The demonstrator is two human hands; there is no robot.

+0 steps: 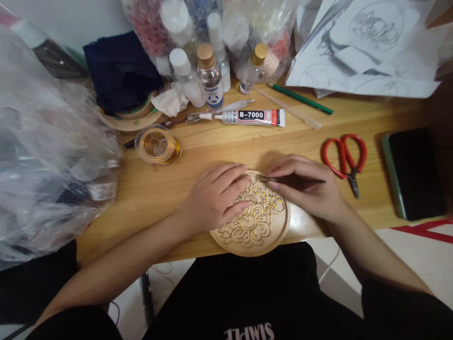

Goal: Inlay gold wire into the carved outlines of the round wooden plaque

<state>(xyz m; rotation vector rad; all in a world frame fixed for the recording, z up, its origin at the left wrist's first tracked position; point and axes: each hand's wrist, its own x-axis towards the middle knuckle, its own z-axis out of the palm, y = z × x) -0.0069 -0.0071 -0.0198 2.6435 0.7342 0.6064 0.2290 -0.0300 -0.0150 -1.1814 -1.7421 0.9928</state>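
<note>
Pale round wooden disc [253,246]: at the front of the light wood-grain table [198,146], carrying thin gold wire outlines [277,204].
Right hand [313,191]: clamped on slim dark tweezers [296,180], tips near the far rim.
Left hand [214,198]: over the disc's left side; can't tell if it's pinching anything.
Wire step: placing or shaping, I'd guess.
Next nudge: probably needs a steady disc, light touch.

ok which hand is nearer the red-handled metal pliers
Right. The right hand, pinching slim dark tweezers, is just left of the red-handled metal pliers; the left hand is farther left, resting on the round pale wooden disc.
</note>
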